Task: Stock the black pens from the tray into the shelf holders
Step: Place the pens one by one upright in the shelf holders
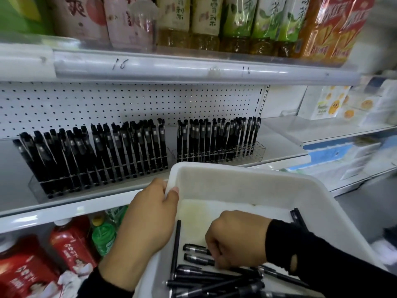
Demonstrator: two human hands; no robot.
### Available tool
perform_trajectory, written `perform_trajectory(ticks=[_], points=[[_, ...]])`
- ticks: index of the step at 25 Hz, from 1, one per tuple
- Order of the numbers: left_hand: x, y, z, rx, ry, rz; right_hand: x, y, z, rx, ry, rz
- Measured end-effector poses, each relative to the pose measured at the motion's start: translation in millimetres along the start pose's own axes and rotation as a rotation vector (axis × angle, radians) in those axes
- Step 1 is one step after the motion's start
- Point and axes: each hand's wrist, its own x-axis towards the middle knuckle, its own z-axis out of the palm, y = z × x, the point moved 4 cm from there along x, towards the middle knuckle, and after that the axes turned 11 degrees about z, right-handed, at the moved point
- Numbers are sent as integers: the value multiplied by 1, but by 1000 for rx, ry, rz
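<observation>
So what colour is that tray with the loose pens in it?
The tray is plain white, with a faint yellowish stain on its floor; the head view shows it.

On the clear price rail (171, 68) a handwritten "16" stands toward its left and a fainter "11" toward its right. Above the rail's left end a pink carton (79, 16) bears a large "爽", and above its right part green-label bottles (266, 20) show "茶"; the tags on the pens (137, 143) below the rail cannot be read.

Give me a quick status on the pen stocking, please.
Left grip holds tray. Right grip curled on loose pens in tray. Shelf holders mostly filled; nothing blocking them.
</observation>
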Motion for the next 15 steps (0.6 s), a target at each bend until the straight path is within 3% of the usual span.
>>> perform_trajectory(ticks=[3, 11, 15], points=[[0, 0, -1, -1, -1, -2, 5, 9, 0, 17, 67, 28], [0, -1, -1, 3, -2, 0, 9, 24, -3, 95, 1, 133], [0, -1, -1, -3, -7, 8, -6, 49, -52, 439, 122, 151]])
